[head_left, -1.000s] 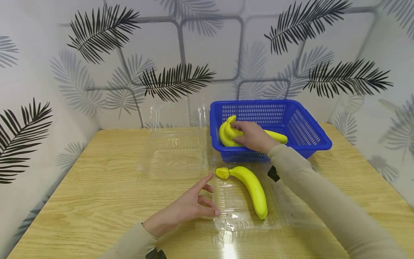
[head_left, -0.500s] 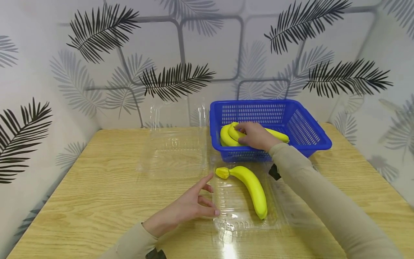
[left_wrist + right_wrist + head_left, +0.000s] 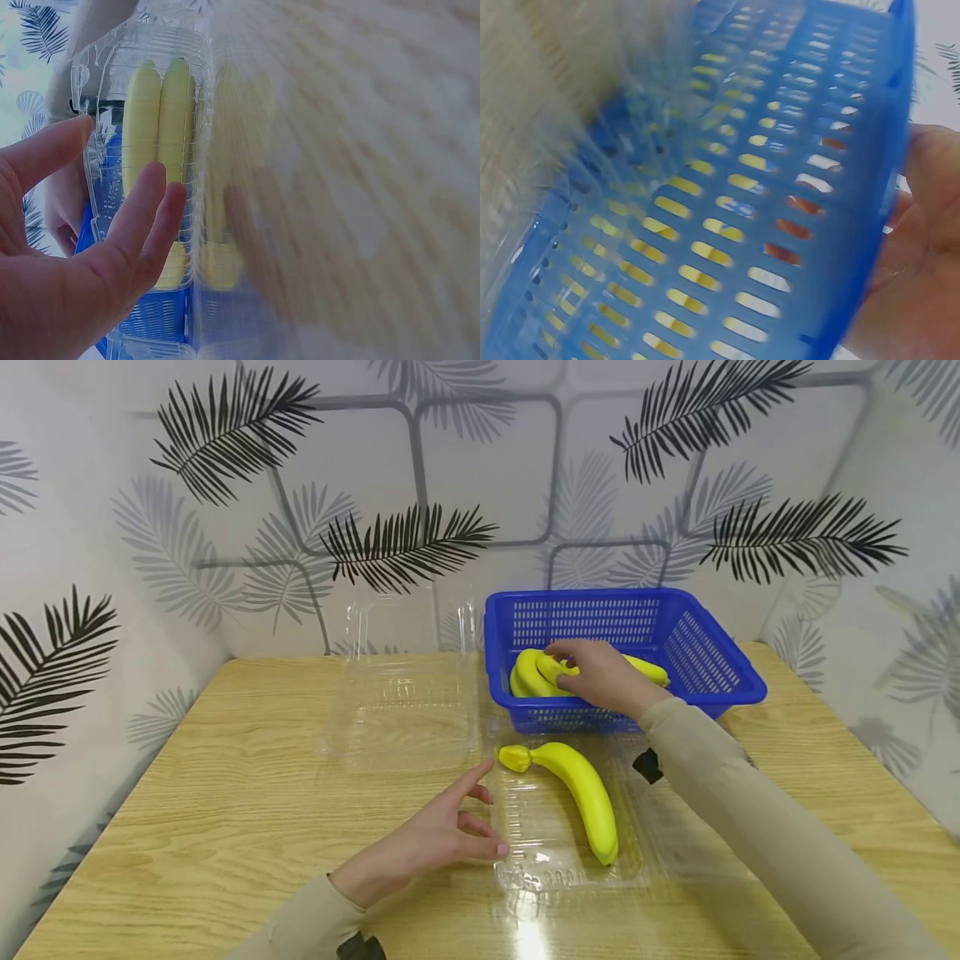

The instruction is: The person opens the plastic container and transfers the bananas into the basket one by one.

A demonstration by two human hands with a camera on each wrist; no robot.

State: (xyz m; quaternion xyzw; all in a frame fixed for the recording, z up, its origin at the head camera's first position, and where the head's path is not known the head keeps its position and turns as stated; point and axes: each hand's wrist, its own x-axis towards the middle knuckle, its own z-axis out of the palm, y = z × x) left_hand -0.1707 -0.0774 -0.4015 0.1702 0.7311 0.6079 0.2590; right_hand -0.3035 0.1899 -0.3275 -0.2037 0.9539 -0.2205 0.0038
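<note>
My right hand (image 3: 600, 672) reaches into the blue basket (image 3: 735, 693), thumb and index finger on either side of a yellow banana (image 3: 549, 667). It appears to pinch it; the lower fingers are hidden. Another banana (image 3: 527, 675) lies against it on the left, and one (image 3: 648, 670) extends to the right behind the hand. In front stands a clear plastic clamshell box (image 3: 525, 868) with a banana (image 3: 588, 797) in it. My left hand (image 3: 431, 839), fingers spread, is at the box's left side; whether it touches, I cannot tell. Through the box wall (image 3: 142, 45), the left wrist view shows yellow banana shapes (image 3: 141, 124).
A second clear clamshell box (image 3: 408, 727) stands open at the back left, its lid (image 3: 412, 622) raised against the patterned wall (image 3: 487, 468). The wooden table (image 3: 225, 802) reaches back to the wall. In the right wrist view the basket's slotted side (image 3: 727, 225) fills much of the picture.
In the basket, the banana at my right hand has dropped lower and shifted right, leaving more of the ones on its left visible. The hand has moved slightly right. My left hand stays put.
</note>
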